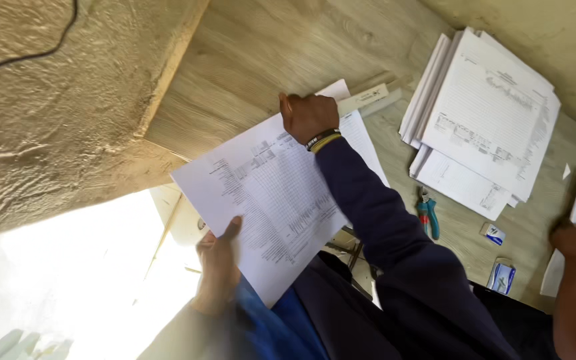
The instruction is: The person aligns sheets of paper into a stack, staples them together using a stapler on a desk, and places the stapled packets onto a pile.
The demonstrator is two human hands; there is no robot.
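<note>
Left hand (218,267) pinching lower edge of one printed sheet (268,200), held above table (261,60). Right hand (308,115) closed on sheet's top edge, dark sleeve, one wristband (323,139). One pair of blue pliers (428,217). One paper stack (481,113). Two small boxes (495,234). Another person's hand (571,243) holding paper. Pale wood table, rough plaster wall (48,113).

small white-blue box (495,234) on table, near pliers | blue-white packet (502,276) just below it

navy sleeve (381,220), striped wristband (322,139)
</note>
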